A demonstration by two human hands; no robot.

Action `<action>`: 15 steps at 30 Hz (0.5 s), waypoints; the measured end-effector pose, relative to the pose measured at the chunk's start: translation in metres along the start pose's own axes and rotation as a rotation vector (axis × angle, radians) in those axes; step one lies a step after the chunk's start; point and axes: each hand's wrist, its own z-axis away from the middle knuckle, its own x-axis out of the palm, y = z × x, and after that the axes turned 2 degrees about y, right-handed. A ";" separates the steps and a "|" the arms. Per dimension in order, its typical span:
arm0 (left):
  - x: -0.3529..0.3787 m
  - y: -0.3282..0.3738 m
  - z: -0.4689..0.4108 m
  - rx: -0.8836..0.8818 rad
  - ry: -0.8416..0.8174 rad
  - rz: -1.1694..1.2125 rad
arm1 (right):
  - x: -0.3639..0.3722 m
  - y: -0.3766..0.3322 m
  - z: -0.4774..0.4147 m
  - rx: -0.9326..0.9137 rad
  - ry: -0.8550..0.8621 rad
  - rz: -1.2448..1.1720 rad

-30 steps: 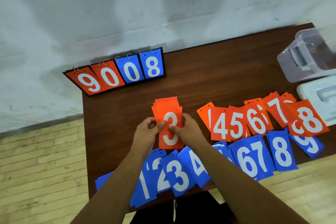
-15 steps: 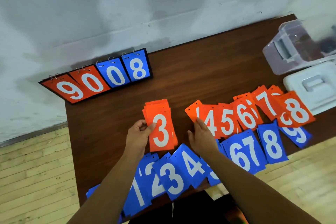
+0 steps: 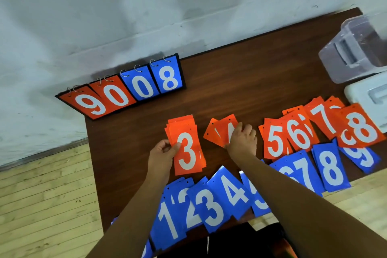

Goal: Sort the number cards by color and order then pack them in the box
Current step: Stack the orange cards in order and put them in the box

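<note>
Orange stack (image 3: 186, 153) in my left hand (image 3: 160, 155): smooth, semi-gloss, plastic-looking. Table (image 3: 251, 81): dark wood grain, low sheen. Box (image 3: 354, 54) at table's right end: clear plastic; lid (image 3: 360, 94) white plastic. Scoreboard (image 3: 144, 88) rings (image 3: 137, 67) at table's far edge: shiny metal.

One view: head cam, wide-angle, sits above the near edge of the bench (image 3: 251, 81), pitched forward and steeply down. Close in, bench fills centre and right, its right end cropped. Wall (image 3: 146, 6) beyond the bench's far edge, floor (image 3: 41, 195) to its left.
</note>
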 end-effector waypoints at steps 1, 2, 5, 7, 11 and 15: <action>-0.001 -0.002 -0.001 -0.009 0.003 -0.004 | 0.001 -0.003 -0.002 0.010 -0.009 0.010; -0.001 -0.003 -0.002 -0.016 0.002 -0.004 | 0.001 -0.005 -0.004 0.030 -0.019 0.006; -0.003 -0.008 -0.004 -0.020 0.001 0.003 | 0.004 -0.010 -0.005 0.039 -0.045 -0.019; -0.007 -0.012 -0.005 -0.024 0.011 0.023 | 0.000 -0.008 -0.005 -0.013 -0.027 -0.129; -0.012 -0.013 -0.008 -0.011 0.059 0.014 | -0.029 -0.008 0.010 0.127 -0.174 -0.942; -0.011 -0.004 -0.004 0.014 0.060 0.037 | -0.043 -0.015 0.041 0.150 -0.344 -1.189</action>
